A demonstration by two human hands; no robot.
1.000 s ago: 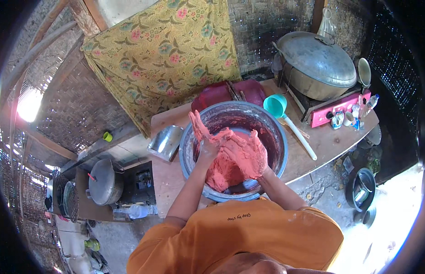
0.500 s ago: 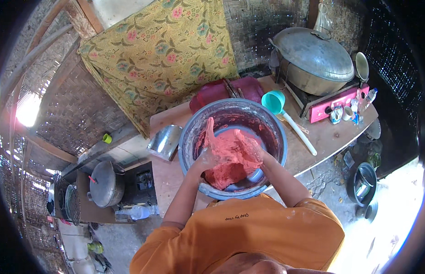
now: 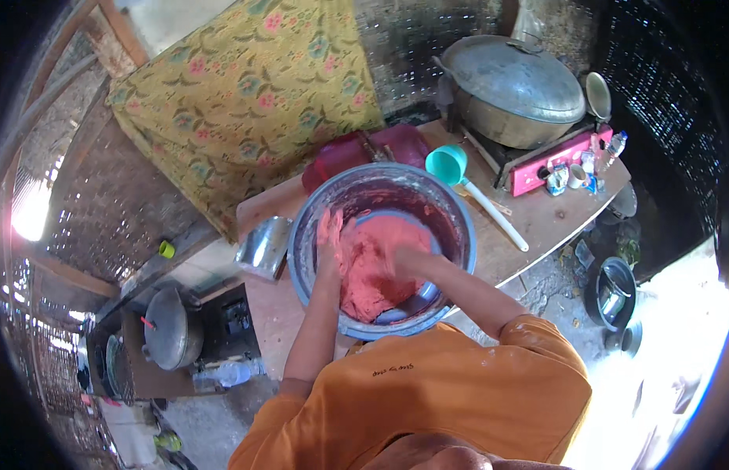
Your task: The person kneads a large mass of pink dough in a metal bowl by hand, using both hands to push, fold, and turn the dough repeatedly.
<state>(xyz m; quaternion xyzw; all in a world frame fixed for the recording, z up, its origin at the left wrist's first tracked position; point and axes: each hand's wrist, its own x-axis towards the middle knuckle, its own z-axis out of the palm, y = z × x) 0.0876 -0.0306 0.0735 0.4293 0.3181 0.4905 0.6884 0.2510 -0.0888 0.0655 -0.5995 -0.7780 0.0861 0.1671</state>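
Observation:
A blue-grey basin (image 3: pixel 466 235) stands on the table before me, its inner wall streaked with pink and pale residue. In it lies a mass of soft pink dough (image 3: pixel 368 290), pressed flatter at the far side. My left hand (image 3: pixel 331 239) is at the dough's left edge by the basin wall, fingers stretched away from me and smeared pink. My right hand (image 3: pixel 404 265) is pushed down into the middle of the dough; its fingers are sunk in and blurred by motion.
A teal long-handled dipper (image 3: pixel 447 164) lies right of the basin, a shiny metal tin (image 3: pixel 264 247) left of it. Behind are a dark red plastic bundle (image 3: pixel 396 145) and a big lidded pot (image 3: pixel 513 94) on a pink-fronted stove (image 3: pixel 553 164). A lidded pot (image 3: pixel 172 333) stands lower left.
My right hand has come down and inward from the raised right side of the dough into its middle. The dough looks flatter. The whole view has shifted a little.

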